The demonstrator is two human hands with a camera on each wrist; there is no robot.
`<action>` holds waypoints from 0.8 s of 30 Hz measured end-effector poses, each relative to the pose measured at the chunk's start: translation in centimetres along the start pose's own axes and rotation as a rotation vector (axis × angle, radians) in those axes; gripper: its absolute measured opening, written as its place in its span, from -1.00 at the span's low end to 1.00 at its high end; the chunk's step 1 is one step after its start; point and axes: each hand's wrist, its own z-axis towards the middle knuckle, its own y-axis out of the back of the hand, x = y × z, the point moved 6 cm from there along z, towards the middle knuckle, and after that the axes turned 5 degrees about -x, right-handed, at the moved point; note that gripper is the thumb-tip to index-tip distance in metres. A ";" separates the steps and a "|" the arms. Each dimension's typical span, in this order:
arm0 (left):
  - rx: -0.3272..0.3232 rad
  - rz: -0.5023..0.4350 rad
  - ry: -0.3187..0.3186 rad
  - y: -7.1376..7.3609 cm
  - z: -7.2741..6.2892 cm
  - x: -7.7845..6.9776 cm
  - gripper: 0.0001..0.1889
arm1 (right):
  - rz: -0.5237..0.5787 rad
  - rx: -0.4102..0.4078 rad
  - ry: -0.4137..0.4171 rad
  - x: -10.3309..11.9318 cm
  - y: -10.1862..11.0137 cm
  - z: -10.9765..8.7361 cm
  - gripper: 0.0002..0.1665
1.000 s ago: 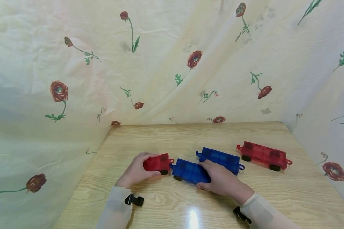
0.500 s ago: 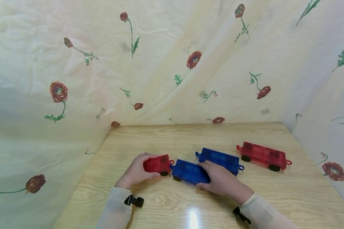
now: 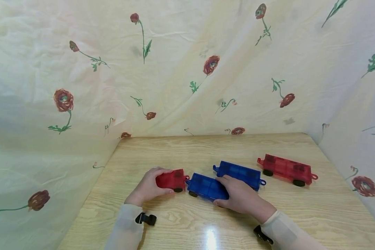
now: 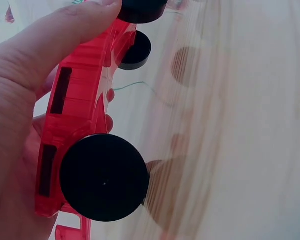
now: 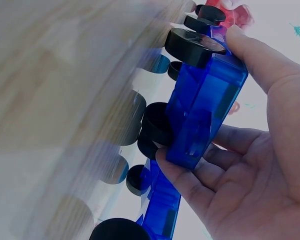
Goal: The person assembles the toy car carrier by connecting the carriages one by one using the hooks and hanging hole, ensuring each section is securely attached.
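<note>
My left hand (image 3: 147,187) grips a translucent red toy train car (image 3: 174,180) with black wheels, thumb along its near side. Just right of it, my right hand (image 3: 245,196) holds a blue toy train car (image 3: 203,185) by its right end. The blue car's left hook meets the red car's ring; whether they are linked I cannot tell. In the left wrist view, the red car (image 4: 75,120) shows its side and big wheels. From the right wrist, fingers and thumb are seen around the blue car (image 5: 205,107).
A second blue car (image 3: 239,173) stands just behind my right hand, partly covered by it. Farther right is another red car (image 3: 287,169), with a hook and a ring at its ends. Flower-print cloth (image 3: 175,69) rises behind and beside the wooden table (image 3: 175,149).
</note>
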 end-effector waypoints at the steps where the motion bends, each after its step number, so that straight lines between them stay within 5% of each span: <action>1: -0.003 0.003 0.001 0.0 0.0 0.0 -0.26 | 0.001 -0.001 0.004 0.0 0.0 0.0 0.04; 24: 0.004 0.009 0.028 0.6 -0.4 0.3 -0.28 | 0.012 0.001 0.012 -0.2 0.0 0.0 0.05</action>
